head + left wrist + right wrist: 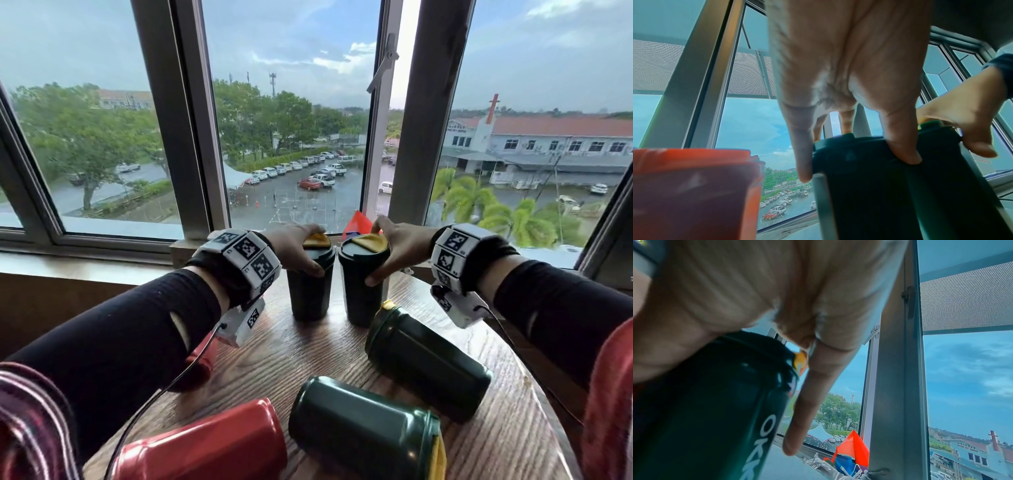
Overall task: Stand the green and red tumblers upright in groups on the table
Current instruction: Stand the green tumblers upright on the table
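Note:
Two dark green tumblers with yellow lid tabs stand upright side by side at the far edge of the round wooden table [270, 363]. My left hand [317, 250] grips the lid of the left green tumbler [310, 294], seen close in the left wrist view as the left green tumbler [869, 194]. My right hand [375, 253] grips the lid of the right green tumbler [361, 301], with the fingers [807, 402] draped beside its lettered wall [725, 402]. Two more green tumblers [428, 363] [363, 425] lie on their sides nearer me. A red tumbler [205, 445] lies at the front left.
Another red tumbler [202, 359] shows partly under my left forearm and fills the left of the left wrist view [690, 186]. An orange flag [358, 224] and cord lie on the window sill just behind the upright pair. Window frames rise behind the table.

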